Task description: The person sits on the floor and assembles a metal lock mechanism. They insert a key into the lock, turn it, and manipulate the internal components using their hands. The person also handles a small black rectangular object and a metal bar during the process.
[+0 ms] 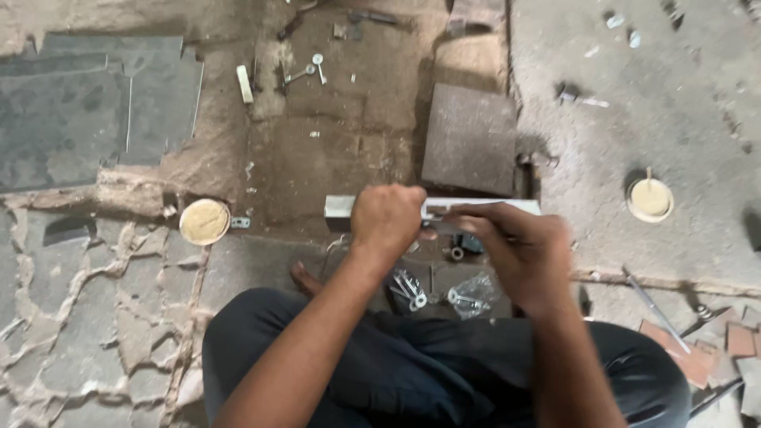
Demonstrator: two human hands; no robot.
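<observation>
Cracked stone floor (95, 317), dusty, littered with bolts (315, 67).

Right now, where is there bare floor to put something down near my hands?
Bare patches: the concrete between the square slab and the round lid with a stick, and the cracked floor below the round tin lid. Crowded: under both hands, bolts in plastic bags.

Cracked, dusty floor (95, 317) w/ grey stone slab (469, 139), two round lids (204, 221), loose bolts (315, 70), bagged hardware (469, 295), broken tiles (717, 349).
</observation>
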